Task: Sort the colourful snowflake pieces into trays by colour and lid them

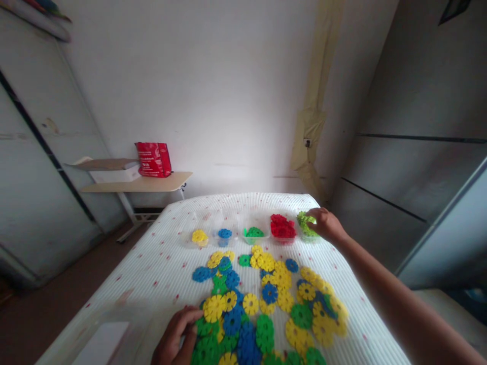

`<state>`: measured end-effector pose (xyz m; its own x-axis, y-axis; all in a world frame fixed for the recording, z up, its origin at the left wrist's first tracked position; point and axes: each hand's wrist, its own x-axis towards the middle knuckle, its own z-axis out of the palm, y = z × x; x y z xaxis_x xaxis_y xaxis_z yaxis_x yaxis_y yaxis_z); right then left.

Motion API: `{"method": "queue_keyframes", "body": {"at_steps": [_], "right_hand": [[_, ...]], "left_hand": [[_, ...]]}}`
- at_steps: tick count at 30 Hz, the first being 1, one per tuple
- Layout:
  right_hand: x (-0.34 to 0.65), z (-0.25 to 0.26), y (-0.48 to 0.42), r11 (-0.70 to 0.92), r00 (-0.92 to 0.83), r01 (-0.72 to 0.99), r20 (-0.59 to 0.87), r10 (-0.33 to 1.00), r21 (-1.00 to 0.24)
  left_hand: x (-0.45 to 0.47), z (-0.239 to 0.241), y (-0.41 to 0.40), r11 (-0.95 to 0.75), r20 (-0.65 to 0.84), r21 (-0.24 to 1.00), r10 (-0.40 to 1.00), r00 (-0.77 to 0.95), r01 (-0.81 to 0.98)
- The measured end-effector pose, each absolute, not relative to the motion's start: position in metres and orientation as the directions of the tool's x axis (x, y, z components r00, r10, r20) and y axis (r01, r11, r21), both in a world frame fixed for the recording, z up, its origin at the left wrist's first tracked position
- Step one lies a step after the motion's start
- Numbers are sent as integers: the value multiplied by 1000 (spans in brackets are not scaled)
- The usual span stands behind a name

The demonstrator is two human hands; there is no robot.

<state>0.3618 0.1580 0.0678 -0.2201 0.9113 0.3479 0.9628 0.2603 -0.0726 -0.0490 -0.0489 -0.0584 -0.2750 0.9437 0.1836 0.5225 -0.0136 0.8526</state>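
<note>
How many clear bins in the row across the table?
5, left to right: yellow-piece bin, blue-piece bin, green-piece bin, red-piece bin, lime-piece bin. The right hand partly covers the last.

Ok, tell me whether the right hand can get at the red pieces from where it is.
Likely yes: the right hand is at the neighbouring tub of light green pieces, and nothing seems to cover the red pieces beside it.

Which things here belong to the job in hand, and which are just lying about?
Seemingly in use:
yellow, blue and green notched plastic discs by the left hand;
clear plastic boxes;
light-green plastic pieces by the right hand.

Probably just lying about:
red, white-lettered bag;
white rectangular box beside it.
</note>
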Motion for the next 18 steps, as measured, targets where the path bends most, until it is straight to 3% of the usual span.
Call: {"method": "queue_keyframes", "body": {"at_steps": [3, 6, 8, 13, 18], "right_hand": [[357, 54, 109, 403, -287, 890, 426, 858, -212], [361, 34, 59, 411, -287, 825, 339, 896, -387], [367, 21, 30, 395, -291, 815, 288, 912, -424], [383, -15, -20, 485, -386, 811, 323, 864, -327], [374, -49, -48, 582, -508, 784, 317, 801, -214]], "left_hand": [[-46, -59, -49, -43, 231, 841, 930, -287, 539], [-44, -60, -50, -95, 296, 815, 917, -269, 572], [-43, -60, -51, -143, 362, 758, 903, -229, 636], [-31, -53, -63, -278, 484, 443, 874, 33, 853], [-5, -57, -83, -295, 353, 173, 909, 221, 940]]}}
